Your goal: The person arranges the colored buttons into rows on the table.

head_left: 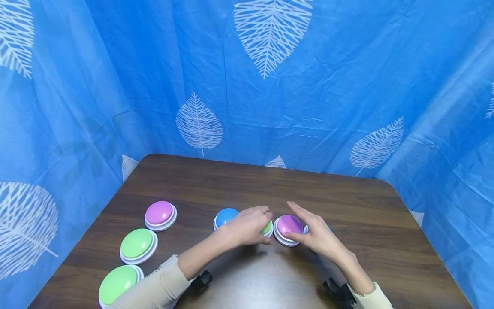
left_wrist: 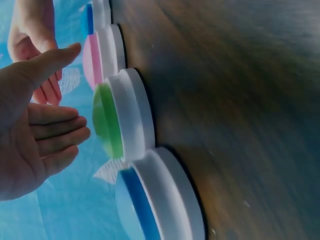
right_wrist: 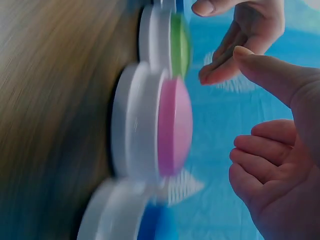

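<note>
Four dome push buttons with white bases stand in a row on the table. In the left wrist view my left hand (left_wrist: 40, 125) hovers beside the dome of the green button (left_wrist: 107, 120), apart from it, its fingers mostly straight. Left of that is a blue button (head_left: 225, 216). My right hand (head_left: 318, 236) is held over the pink button (head_left: 289, 225), thumb and fingers spread; a gap shows between hand and dome in the right wrist view. A second blue button (right_wrist: 155, 222) is mostly hidden behind the right hand in the head view. Neither hand holds anything.
At the table's left side stand another pink button (head_left: 160, 214) and two green ones, the farther green button (head_left: 137, 244) and the nearer green button (head_left: 117, 283), partly behind the left sleeve. Blue leaf-patterned curtains (head_left: 247, 98) surround the brown wooden table (head_left: 216, 180).
</note>
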Demonstrator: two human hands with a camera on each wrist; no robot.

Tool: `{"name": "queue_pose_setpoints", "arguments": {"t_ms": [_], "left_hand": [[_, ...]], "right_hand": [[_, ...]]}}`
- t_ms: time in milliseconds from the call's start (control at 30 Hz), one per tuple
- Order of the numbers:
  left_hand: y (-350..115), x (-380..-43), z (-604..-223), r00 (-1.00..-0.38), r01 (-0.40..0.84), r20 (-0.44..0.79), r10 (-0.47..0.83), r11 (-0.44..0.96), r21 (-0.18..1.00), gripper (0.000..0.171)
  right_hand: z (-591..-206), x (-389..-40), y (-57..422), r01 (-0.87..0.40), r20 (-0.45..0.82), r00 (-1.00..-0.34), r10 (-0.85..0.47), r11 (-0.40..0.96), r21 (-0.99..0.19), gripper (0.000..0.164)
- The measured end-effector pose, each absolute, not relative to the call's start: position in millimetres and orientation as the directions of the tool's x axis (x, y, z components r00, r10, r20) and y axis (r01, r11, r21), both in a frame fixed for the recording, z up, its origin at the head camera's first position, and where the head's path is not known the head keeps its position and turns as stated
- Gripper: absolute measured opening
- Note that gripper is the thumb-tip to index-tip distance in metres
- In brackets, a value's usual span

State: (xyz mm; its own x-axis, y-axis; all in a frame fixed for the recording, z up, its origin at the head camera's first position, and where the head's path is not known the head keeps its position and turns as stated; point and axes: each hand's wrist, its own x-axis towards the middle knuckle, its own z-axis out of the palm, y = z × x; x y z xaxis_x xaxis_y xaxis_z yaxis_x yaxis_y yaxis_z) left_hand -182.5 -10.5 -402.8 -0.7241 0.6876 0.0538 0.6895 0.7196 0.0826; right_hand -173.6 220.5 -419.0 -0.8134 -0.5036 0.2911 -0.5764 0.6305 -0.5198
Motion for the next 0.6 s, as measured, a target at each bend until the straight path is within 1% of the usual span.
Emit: {"name": "queue_pose_setpoints", "arguments": {"t_ms": [100, 200, 300, 400, 600], "left_hand": [[-24.4, -173.3, -401.5, -0.737, 0.675, 0.048, 0.674, 0.731, 0.098, 0.063], [-42.7, -163.1, -397.8, -0.753, 0.657, 0.062, 0.655, 0.745, 0.119, 0.063], [-63.3, -151.8, -393.0, -0.780, 0.626, 0.090, 0.620, 0.767, 0.142, 0.062], [-84.1, -139.4, -389.6, -0.815, 0.579, 0.103, 0.570, 0.797, 0.169, 0.066], [-125.5, -105.0, -388.6, -0.882, 0.469, 0.058, 0.468, 0.857, 0.213, 0.073]], "right_hand": [[-417.5, -172.4, 202.9, -0.591, 0.282, -0.797, -0.533, 0.595, -0.544, 0.081], [-415.2, -171.5, 185.0, -0.613, 0.271, -0.774, -0.573, 0.567, -0.551, 0.082], [-413.2, -170.9, 168.4, -0.646, 0.268, -0.741, -0.616, 0.542, -0.538, 0.081], [-412.6, -170.1, 152.6, -0.690, 0.270, -0.694, -0.668, 0.507, -0.517, 0.079], [-414.7, -163.4, 117.8, -0.770, 0.276, -0.582, -0.765, 0.410, -0.489, 0.080]]}}
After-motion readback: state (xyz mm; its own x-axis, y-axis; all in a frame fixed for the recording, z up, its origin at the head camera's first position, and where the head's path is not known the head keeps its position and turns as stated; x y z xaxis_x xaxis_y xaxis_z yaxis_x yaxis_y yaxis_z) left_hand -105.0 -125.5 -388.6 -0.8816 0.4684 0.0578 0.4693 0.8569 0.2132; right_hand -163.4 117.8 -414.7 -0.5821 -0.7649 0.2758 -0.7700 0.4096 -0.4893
